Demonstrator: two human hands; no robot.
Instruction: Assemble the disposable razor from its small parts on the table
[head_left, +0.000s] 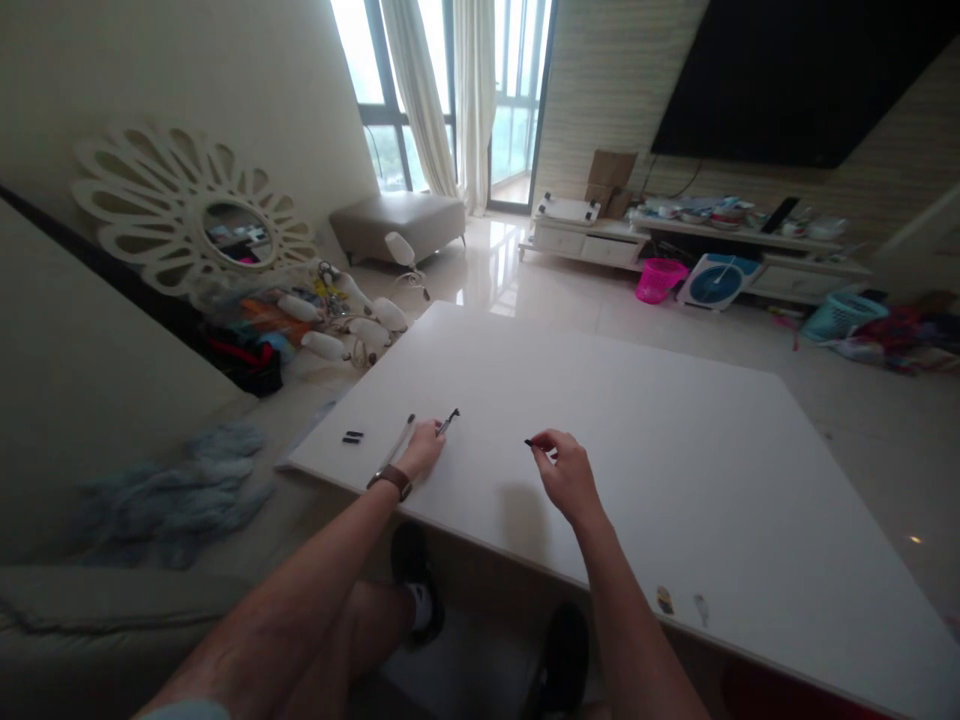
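While the left hand [424, 450] grips a slim rod [448, 422] with a dark tip, the right hand [566, 472] pinches a small black piece [529, 442] above the white table [637, 400].
The rod slants forward from the left fingers, and the black piece juts out at the right fingertips, well apart from it. Just left of the left hand lies a second thin rod [410, 421], dark at its far end; farther left, two short black strips [352, 438] lie side by side near the table's left edge.
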